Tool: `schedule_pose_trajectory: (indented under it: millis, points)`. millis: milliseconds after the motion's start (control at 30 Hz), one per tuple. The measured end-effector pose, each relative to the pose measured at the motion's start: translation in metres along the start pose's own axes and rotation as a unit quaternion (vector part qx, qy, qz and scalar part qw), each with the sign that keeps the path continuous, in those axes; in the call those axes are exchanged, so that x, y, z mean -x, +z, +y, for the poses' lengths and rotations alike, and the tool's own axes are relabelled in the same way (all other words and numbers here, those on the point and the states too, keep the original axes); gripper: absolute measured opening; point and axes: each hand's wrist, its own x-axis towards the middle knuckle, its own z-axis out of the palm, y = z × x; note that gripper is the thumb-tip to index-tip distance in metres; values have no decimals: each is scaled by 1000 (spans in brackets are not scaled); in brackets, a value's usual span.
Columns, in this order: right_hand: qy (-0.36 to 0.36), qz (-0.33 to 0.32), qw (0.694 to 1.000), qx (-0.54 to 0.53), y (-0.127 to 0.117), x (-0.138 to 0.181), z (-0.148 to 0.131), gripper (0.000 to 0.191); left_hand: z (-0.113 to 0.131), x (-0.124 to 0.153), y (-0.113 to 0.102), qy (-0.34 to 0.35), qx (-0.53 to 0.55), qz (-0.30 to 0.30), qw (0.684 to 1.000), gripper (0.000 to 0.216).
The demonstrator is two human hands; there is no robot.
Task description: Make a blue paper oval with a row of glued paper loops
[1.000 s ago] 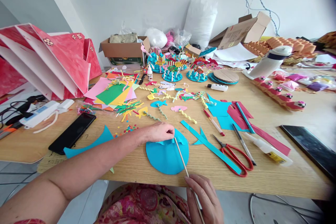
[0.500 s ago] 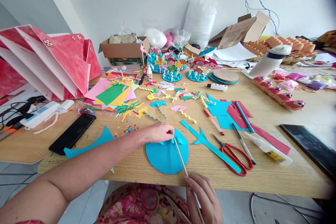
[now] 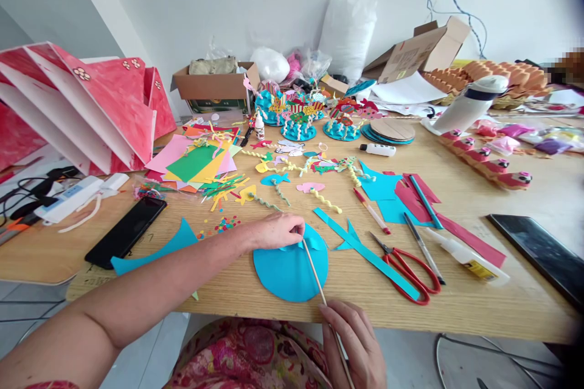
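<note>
A blue paper disc (image 3: 287, 270) lies at the near edge of the wooden table (image 3: 456, 304). My left hand (image 3: 276, 230) rests on its far edge, fingers pinched on a small wavy blue paper piece (image 3: 306, 244) lying there. My right hand (image 3: 356, 343), below the table edge, is closed round a thin wooden stick (image 3: 314, 273). The stick runs up across the disc, and its tip meets the blue piece by my left fingers.
Red-handled scissors (image 3: 406, 270), a blue paper strip (image 3: 365, 252), pens and a glue bottle (image 3: 469, 258) lie right of the disc. A black phone (image 3: 125, 231) and blue offcut (image 3: 157, 249) lie left. Coloured paper, paper fish, finished blue crafts and boxes fill the back.
Almost nothing differs: both hands hold their places, and the stick tip stays at the blue piece. The view shifts very slightly.
</note>
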Motion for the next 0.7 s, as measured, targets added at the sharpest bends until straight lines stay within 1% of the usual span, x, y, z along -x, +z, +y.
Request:
schedule_pose_trajectory:
  millis: [300,533,700]
  points:
    - [6,-1,1000,-1,2,0,2,24,0,1,-1,5,-2,-2,1000,13]
    - [2,-7,1000,3,2,0,2,25,-6,-1,-4,22,3,-31,999,26]
    - [-8,-10,1000,3,3,2,3,25,-5,0,-5,34,-2,-44,998,34]
